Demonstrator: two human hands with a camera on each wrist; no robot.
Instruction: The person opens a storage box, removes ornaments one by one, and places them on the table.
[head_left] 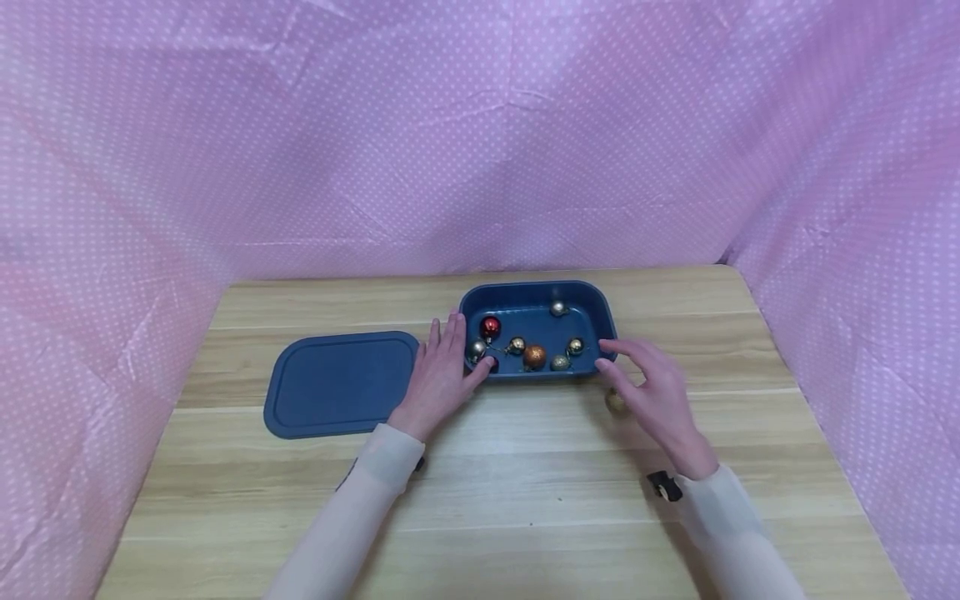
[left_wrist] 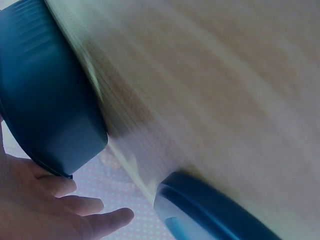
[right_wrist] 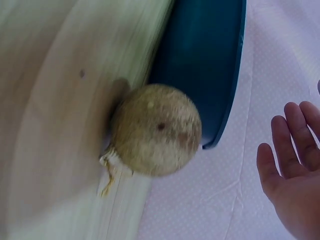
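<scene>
A dark blue rectangular box (head_left: 537, 377) stands open on the table with several small Christmas baubles inside. Among them are a red bauble (head_left: 490, 327), a glittery orange bauble (head_left: 535, 357) and several gold or silvery ones. My left hand (head_left: 442, 375) rests against the box's left side, fingers extended, thumb over the front left corner. Beside the front right corner is my right hand (head_left: 656, 392), thumb and forefinger spread with nothing held. Below it on the table lies a gold bauble (right_wrist: 156, 131) with a loose string, outside the box and apart from the fingers.
A flat blue lid (head_left: 341, 383) lies on the wooden table (head_left: 525, 517) to the left of the box, near my left wrist. Pink dotted cloth (head_left: 480, 142) hangs behind the table and along both sides.
</scene>
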